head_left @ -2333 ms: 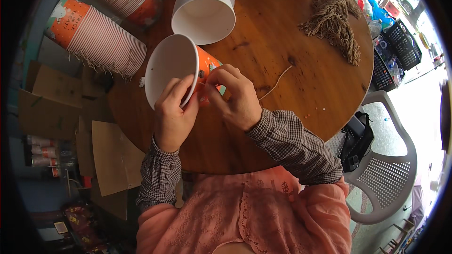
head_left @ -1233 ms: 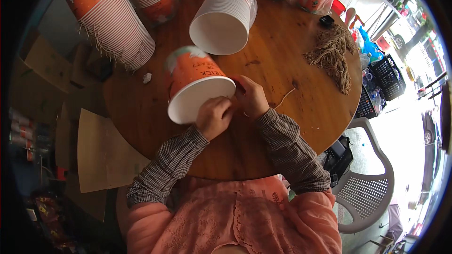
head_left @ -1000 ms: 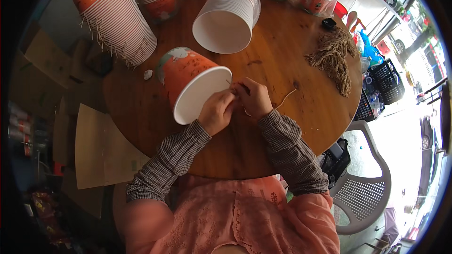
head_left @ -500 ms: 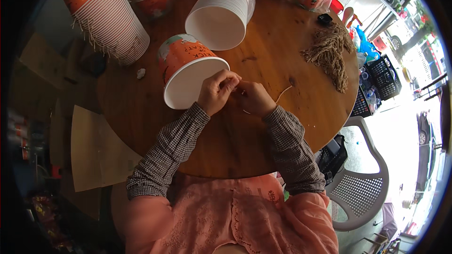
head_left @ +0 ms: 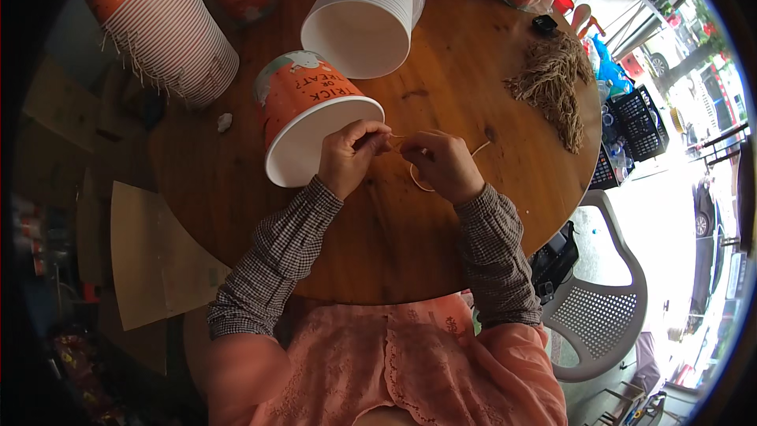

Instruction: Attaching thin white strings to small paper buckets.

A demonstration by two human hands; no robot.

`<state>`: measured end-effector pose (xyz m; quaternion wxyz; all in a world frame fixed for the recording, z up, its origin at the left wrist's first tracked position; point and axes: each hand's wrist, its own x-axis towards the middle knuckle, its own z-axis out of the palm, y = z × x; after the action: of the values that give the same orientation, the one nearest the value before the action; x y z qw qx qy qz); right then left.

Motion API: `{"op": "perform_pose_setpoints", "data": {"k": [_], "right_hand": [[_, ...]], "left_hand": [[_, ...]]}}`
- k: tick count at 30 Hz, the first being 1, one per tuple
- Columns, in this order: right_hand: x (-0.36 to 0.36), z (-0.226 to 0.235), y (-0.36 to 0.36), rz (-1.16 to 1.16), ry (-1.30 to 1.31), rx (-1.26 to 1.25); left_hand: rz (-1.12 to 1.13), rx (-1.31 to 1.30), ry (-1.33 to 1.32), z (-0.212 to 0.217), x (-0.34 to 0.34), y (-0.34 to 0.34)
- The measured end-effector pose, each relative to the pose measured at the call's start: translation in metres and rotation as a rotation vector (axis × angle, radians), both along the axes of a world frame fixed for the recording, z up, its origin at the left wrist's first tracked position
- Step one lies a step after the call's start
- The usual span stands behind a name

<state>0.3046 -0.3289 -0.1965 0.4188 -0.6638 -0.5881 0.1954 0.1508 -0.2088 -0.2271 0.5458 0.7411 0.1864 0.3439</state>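
Observation:
Between my two hands a short stretch of thin tan cord (head_left: 421, 183) is pinched, and its loose part loops under and past my right hand onto the table. My left hand (head_left: 348, 156) is closed on the cord beside the rim of an orange and white paper bucket (head_left: 311, 99), which lies on its side with its mouth toward me. My right hand (head_left: 443, 159) is closed on the cord a little to the right. Whether the cord is fastened to the bucket's rim cannot be made out.
Nested white buckets (head_left: 359, 31) lie behind. A tall orange bucket stack (head_left: 177, 39) with cord ends hanging out stands at the left. A bundle of tan cords (head_left: 556, 87) rests at the right, near a small black object (head_left: 544, 25). A grey plastic chair (head_left: 599, 315) stands beside the round table (head_left: 371, 268).
My hands have moved apart, my right hand going rightward, so the cord now shows between them. The view has shifted slightly.

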Motion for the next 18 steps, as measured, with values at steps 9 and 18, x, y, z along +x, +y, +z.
{"op": "perform_pose_setpoints", "data": {"k": [9,18], "right_hand": [[-0.0039,0.0043,0.0023,-0.060,-0.035,0.109],[-0.0017,-0.0011,0.0090,-0.229,0.042,0.171]], "left_hand": [[0.072,0.323,0.120,0.0011,-0.0001,-0.0026],[-0.046,0.226,0.152,0.0010,-0.0031,-0.0056]]}}
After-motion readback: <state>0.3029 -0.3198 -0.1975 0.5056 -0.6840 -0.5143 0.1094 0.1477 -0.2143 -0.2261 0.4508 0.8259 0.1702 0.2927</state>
